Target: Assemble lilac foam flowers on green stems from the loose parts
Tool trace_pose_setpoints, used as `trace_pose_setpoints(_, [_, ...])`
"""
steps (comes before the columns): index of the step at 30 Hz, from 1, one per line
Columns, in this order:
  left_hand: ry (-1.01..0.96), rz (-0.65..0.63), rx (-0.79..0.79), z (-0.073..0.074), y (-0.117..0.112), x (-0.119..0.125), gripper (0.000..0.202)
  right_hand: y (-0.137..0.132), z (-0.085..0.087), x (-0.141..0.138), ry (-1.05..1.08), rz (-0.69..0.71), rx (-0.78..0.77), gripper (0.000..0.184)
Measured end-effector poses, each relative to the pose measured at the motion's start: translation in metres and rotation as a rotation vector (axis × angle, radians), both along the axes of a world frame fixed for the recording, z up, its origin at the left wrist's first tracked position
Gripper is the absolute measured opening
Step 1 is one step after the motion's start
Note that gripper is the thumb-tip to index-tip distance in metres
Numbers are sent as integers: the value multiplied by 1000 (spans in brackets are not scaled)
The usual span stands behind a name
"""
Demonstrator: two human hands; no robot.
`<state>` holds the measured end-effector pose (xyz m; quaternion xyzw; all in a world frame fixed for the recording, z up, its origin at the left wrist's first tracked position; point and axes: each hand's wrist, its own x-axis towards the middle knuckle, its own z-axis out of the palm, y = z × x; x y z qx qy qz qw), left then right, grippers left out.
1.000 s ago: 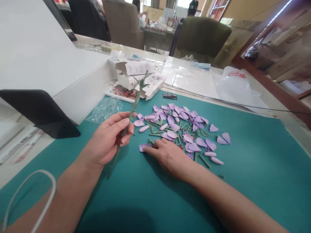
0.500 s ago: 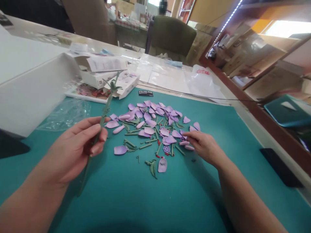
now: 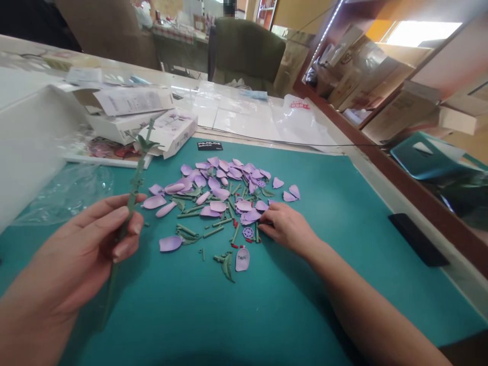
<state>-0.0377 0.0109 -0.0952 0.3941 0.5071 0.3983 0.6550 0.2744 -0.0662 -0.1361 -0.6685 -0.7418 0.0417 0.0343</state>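
Note:
My left hand [image 3: 102, 239] is closed round a long green toy flower stem [image 3: 138, 175], held upright and tilted, with small leaves near its top. At the right edge of a heap of purple toy petals [image 3: 221, 193], my right hand [image 3: 287, 226] has its fingers curled together, touching the pieces. Its fingertips hide whatever lies between them. Beside them are a purple wheel-shaped piece [image 3: 248, 233] and short green rods [image 3: 213, 232]. Nearer to me lie a green leaf piece [image 3: 227, 267] and a single pale petal [image 3: 242, 260]. Another purple petal [image 3: 170, 243] rests left of these.
A green mat [image 3: 244, 315] covers the table. Opened white boxes [image 3: 131, 114] and clear plastic bags [image 3: 72, 193] stand at the left. A black card [image 3: 210, 146] lies behind the heap. A dark flat object [image 3: 418, 239] is on the right. A chair [image 3: 247, 51] stands beyond the table.
My right hand has moved left and slightly nearer along the heap's right edge, uncovering petals there. My left hand still holds the stem. The whole view has shifted a little.

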Motion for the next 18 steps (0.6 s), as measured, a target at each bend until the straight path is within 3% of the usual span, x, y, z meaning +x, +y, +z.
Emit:
trace_pose_setpoints(7, [-39, -14, -40, 6, -4, 1, 12, 8, 3, -9, -116, -17, -84, 13])
trace_pose_setpoints(12, [-78, -34, 9, 8, -10, 5, 26, 6, 0, -10, -117, 37, -16, 13])
trace_pose_setpoints(15, [-135, -78, 29, 6, -14, 7, 32, 9, 6, -16, 20, 17, 71, 12])
trace_pose_setpoints(18, [-147, -105, 35, 3, -18, 10, 34, 15, 26, -33, 286, -5, 77, 11])
